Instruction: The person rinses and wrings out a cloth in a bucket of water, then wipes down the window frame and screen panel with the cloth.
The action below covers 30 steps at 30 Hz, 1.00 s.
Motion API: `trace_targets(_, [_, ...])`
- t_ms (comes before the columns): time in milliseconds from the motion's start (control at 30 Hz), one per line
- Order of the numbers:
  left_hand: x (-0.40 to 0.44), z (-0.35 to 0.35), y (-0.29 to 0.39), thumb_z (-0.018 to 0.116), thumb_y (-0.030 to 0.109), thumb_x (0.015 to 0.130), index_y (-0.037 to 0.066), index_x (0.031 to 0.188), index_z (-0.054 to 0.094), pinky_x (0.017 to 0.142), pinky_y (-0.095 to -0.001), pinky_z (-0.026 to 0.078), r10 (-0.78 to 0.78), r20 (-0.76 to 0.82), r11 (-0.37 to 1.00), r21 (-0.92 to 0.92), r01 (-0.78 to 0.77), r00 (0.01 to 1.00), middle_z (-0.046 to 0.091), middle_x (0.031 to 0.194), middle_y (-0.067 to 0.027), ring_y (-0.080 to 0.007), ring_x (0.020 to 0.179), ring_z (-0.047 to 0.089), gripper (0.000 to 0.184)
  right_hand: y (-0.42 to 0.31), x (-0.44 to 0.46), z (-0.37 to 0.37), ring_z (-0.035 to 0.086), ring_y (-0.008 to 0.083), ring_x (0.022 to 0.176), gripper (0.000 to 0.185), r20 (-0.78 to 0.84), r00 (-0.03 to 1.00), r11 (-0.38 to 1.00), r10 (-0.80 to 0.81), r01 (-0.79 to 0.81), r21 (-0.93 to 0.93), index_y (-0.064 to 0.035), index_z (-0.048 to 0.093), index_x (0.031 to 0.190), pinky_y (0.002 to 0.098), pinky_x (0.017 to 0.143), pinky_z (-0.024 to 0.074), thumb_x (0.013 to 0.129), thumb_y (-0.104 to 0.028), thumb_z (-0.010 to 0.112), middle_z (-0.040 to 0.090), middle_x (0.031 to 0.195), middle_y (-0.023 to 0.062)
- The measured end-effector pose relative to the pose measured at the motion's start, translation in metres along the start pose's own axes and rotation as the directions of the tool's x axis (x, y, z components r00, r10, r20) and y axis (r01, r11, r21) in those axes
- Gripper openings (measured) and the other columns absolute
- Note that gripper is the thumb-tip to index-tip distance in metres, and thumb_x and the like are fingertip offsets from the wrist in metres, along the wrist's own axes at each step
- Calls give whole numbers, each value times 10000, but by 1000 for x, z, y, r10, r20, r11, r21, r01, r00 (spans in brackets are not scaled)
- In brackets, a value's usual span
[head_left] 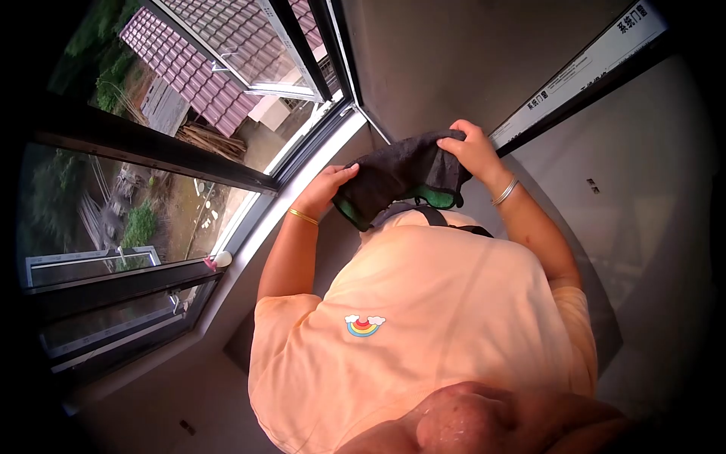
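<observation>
A dark, thin cloth (401, 168) with green patches along its lower edge is stretched between my two hands in front of my waist. My left hand (333, 185) pinches its left end, thumb on top, with a yellow bangle on the wrist. At the upper right corner, my right hand (473, 151) grips the cloth between thumb and fingers; a silver bangle circles that wrist. Folds hide part of the cloth, so its exact kind is unclear. Below it hangs my orange shirt (439, 303) with a small rainbow print (364, 325).
To the left, a dark-framed window (151, 147) has open sashes (257, 45) over a tiled roof and yard. A small round white and pink object (220, 260) sits by the sill (291, 181). A frame strip with printed labels (575, 76) crosses the upper right; a wall socket (593, 186) lies beyond.
</observation>
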<state>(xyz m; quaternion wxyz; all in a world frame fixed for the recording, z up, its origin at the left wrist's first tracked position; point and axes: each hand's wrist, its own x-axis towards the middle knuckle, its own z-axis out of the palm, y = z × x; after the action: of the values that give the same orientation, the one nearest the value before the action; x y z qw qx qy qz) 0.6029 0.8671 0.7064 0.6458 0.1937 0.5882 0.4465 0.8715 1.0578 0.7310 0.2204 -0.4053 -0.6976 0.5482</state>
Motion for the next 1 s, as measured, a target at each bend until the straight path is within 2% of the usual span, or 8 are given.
trace_targets(67, [14,-2,-10,580,331,982,-61,1141,618,870,-348,537,-11,146,992,-125,29,989,697,1059,-126,-201,953,677,424,-22,-6,3,657,271,806,318,-71,997,925,-10,-17,-379,22,607,916,355,743,509,794,-251,714,675,856,178])
trace_targets(233, [10,73,3,429,554,994,5,1340,501,1020,-423,449,142,366,860,-505,67,920,597,1271,-134,-252,1169,576,653,-46,-23,26,675,249,919,352,241,958,970,-157,196,-147,24,584,1093,349,800,520,876,-232,688,685,1011,178])
trace_targets(333, [47,78,-23,619,377,949,35,1278,544,922,-369,497,270,323,873,-480,-89,907,636,1166,-97,-220,1051,617,481,-52,-37,31,678,216,951,373,583,791,964,-186,260,-45,19,563,1182,332,860,539,906,-204,677,683,1055,156])
trace_targets(433, [28,96,10,641,179,901,4,1252,548,923,-333,491,376,65,851,-419,-317,924,642,1149,-81,-185,1047,615,404,-87,-52,-10,685,193,909,341,226,823,834,-521,548,-74,18,573,1181,302,828,554,862,-42,677,675,1045,127])
trace_targets(533, [32,85,37,661,165,893,-7,1274,523,953,-331,472,512,-21,824,-270,-498,859,630,1158,-77,-179,1067,604,439,-129,-80,-88,628,265,946,337,-178,346,388,-921,791,-472,-8,483,1162,321,823,522,857,40,617,613,1066,158])
trace_targets(633, [42,88,84,635,122,911,-1,1318,477,979,-313,449,662,-102,690,-304,-657,742,603,1212,-83,-170,1092,585,454,-129,-66,-136,557,279,1107,509,-426,-57,223,-903,784,-579,-6,396,1307,369,936,463,882,-75,669,536,1251,173])
trace_targets(833, [48,143,226,601,78,939,9,1341,414,967,-284,433,954,-153,226,-202,-953,259,559,1209,-70,-141,1065,550,449,-144,-29,-141,412,227,1275,829,-465,479,592,-744,796,-128,16,234,1468,390,1117,309,882,-297,730,404,1394,126])
trace_targets(1000, [45,187,337,640,133,914,-31,1499,211,1092,-335,338,965,119,-222,-92,-971,-232,410,1440,-154,-211,1297,422,745,-149,-28,-130,499,235,1173,709,-531,485,595,-695,802,-45,29,260,1439,410,1029,441,871,-129,653,430,1328,139])
